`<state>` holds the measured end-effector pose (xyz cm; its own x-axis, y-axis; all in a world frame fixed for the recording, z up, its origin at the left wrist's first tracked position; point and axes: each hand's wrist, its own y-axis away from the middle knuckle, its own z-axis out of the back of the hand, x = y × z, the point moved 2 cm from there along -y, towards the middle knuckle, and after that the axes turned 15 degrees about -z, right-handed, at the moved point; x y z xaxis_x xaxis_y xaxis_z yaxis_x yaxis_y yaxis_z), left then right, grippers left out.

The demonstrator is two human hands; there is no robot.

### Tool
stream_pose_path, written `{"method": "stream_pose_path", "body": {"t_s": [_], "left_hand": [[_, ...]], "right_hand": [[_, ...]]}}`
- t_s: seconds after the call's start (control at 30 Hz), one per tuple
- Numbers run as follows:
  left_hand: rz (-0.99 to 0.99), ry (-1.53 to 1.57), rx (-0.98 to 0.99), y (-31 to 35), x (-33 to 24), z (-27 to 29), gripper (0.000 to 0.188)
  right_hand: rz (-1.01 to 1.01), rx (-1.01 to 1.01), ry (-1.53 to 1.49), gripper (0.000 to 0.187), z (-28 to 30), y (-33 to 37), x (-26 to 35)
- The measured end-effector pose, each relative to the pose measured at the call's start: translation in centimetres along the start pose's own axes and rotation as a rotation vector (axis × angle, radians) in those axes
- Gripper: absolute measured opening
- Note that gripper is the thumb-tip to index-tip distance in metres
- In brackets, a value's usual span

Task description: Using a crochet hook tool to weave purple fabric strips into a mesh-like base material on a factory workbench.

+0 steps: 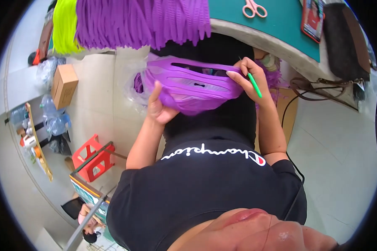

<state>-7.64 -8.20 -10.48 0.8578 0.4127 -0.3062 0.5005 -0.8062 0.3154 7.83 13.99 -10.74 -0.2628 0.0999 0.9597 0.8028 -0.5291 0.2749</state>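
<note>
A glossy purple plastic piece (pixel 188 85) with long slits spans the space between my hands, above my lap. Clear film (pixel 134 94) crinkles around its left end. My left hand (pixel 160 109) holds that end with the thumb raised in front and the fingers mostly hidden by the purple plastic. In my right hand (pixel 252 79) is a slim green-handled tool (pixel 254 85), its thin dark tip pointing up and away from me. The thumb and index finger of that hand also touch the purple piece's right end. What kind of tool it is I cannot make out.
On the green-topped table (pixel 276 31) ahead lie purple strips (pixel 142 21), lime-green strips (pixel 65 27), pink-handled scissors (pixel 254 8), a phone (pixel 313 19) and a dark bag (pixel 345 42). At left are a cardboard box (pixel 64 86) and a red stool (pixel 94 158). Another person sits at lower left.
</note>
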Motion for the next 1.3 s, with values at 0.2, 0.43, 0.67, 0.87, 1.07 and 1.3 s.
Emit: {"method": "stream_pose_path", "body": {"t_s": [0.2,0.43,0.67,0.87,1.07,1.3], "left_hand": [[-0.136,-0.275,-0.103,-1.9,-0.8,-0.9,0.051],[-0.274,-0.466,0.054,-1.8,-0.6,-1.8,0.046],[-0.289,-0.495,-0.105,-1.6,-0.3,-4.0,0.040],[-0.277,-0.575,-0.114,-1.2,0.6,-5.1,0.042],[-0.197,-0.490,-0.159,-1.0,0.4,-5.6,0.045],[-0.179,-0.518,-0.080,-0.9,1.0,-5.9,0.054]], "right_hand": [[-0.018,0.045,-0.007,0.037,0.2,1.0,0.8],[0.013,0.003,-0.054,0.036,0.5,1.9,1.5],[0.171,-0.365,-0.045,0.018,-0.4,0.2,0.7],[0.092,0.147,-0.319,0.013,-6.2,0.9,4.4],[0.009,0.158,-0.441,0.019,-7.5,0.8,3.2],[0.109,0.166,-0.410,0.018,-7.2,0.9,3.5]]}}
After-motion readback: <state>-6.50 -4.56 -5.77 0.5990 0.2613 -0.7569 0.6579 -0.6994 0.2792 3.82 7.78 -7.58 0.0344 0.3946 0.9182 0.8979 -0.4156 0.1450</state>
